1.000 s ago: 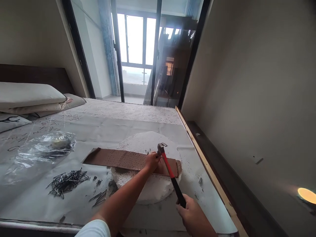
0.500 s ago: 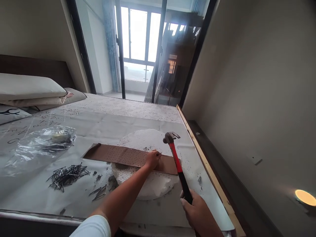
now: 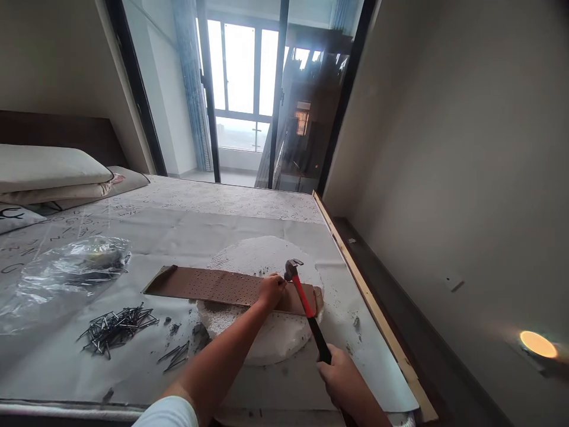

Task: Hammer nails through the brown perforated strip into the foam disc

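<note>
My right hand grips the black lower handle of a claw hammer with a red upper shaft. The hammer's head is down close to the fingertips of my left hand. Those fingers are pinched over a brown strip of board dotted with rows of small holes, and hold a nail that is mostly hidden. Beneath the strip lies a round white foam slab, its surface pitted. To the left are a heap of nails and a few separate nails.
A clear plastic bag lies at the left on the grey sheet that covers the bed. Pillows are stacked by the headboard. A wooden strip runs along the bed's right edge, near the wall. Dark crumbs are scattered around the foam.
The hammer has come down and left, its head now beside my left fingertips. My left hand keeps its pinch on the strip. The whole view has shifted slightly.
</note>
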A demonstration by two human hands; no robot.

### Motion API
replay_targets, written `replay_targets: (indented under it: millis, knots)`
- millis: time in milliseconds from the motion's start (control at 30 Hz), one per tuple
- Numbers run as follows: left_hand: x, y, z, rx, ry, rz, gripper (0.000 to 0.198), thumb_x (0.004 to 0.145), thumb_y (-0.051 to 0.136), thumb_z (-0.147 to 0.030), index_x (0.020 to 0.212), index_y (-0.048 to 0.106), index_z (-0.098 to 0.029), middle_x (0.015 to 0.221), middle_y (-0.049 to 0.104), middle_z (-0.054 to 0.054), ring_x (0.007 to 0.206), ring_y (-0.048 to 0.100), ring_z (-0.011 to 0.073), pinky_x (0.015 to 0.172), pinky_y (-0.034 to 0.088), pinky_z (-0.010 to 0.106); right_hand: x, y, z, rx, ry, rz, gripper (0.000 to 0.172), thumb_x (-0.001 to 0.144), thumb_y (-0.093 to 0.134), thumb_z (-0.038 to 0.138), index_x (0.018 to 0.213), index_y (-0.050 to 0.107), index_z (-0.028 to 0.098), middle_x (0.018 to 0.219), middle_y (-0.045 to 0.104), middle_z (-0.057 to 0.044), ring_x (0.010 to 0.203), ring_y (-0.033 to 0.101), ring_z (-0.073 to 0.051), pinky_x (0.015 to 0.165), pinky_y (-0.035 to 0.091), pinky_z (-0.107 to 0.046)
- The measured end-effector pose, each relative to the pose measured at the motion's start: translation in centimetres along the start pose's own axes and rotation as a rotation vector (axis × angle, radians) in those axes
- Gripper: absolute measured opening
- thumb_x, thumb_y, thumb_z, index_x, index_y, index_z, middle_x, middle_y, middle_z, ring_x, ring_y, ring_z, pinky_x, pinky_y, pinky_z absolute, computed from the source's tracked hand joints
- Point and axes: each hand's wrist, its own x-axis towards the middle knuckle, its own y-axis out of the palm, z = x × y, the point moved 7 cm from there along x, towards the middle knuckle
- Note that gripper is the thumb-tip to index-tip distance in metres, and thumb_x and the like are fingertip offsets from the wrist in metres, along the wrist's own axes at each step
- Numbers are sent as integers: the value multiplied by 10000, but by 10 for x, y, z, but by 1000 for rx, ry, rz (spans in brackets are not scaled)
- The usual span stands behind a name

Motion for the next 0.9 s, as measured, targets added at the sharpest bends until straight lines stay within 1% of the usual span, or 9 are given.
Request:
replay_targets:
  millis: [167,333,400,467,567,633,733,833,900]
  knots:
    - [1,4,3,8,28,10,154,726,558,-204,656,688,-163,741,639,50,702,571,161,672,396,270,-2,-10,6,-56,-107,-130,37,717,435,198,710,471,203,603,484,7,562,446,-152,528,317,-256]
    - [1,4,2,70,12,29,174,715,539,-168,604,674,-159,716,621,49,673,563,160,648,390,273,6,3,-4,-46,-31,-30,71,679,423,132,664,447,198,546,410,37,508,387,-126,490,276,-246]
    - [0,3,1,84,11,44,164,704,547,-175,608,679,-163,728,625,48,660,561,155,647,395,274,5,1,-2,-51,-38,-36,73,683,429,131,652,448,194,561,413,31,532,399,-129,502,288,-244]
    - [0,1,0,26,25,37,149,692,557,-190,698,705,-173,784,643,49,698,574,156,673,411,272,0,-5,4,-67,-77,-72,61,703,434,147,670,456,193,582,434,23,548,414,-134,515,302,-246]
    - [0,-7,5,-164,2,-21,263,664,535,-182,864,706,-181,859,659,49,774,582,158,718,429,266,-6,-11,13,-86,-132,-121,56,730,426,164,713,468,197,596,455,20,547,428,-139,518,314,-249]
    - [2,-12,16,-372,-97,-71,316,660,505,-197,916,687,-163,845,653,49,717,571,142,678,438,261,-2,-7,13,-85,-130,-107,73,725,419,138,708,462,195,589,444,24,545,429,-133,514,316,-242]
    - [4,-23,29,-776,-267,-144,329,668,494,-259,919,655,-120,736,613,36,573,518,102,567,425,241,11,7,-1,-66,12,-28,124,684,413,71,658,427,191,544,391,43,488,392,-107,470,304,-227]
    - [2,-44,24,-1056,-319,-189,301,653,568,-319,852,637,-104,660,564,16,552,496,89,541,420,229,19,19,-12,22,102,48,107,688,404,95,676,409,201,489,322,81,378,317,-87,392,267,-228]
    - [-7,-65,13,-1102,-286,-177,305,652,614,-358,825,635,-108,660,555,18,565,493,90,540,420,226,20,20,-14,76,68,47,75,695,399,131,707,415,203,459,293,100,325,281,-82,359,242,-232]
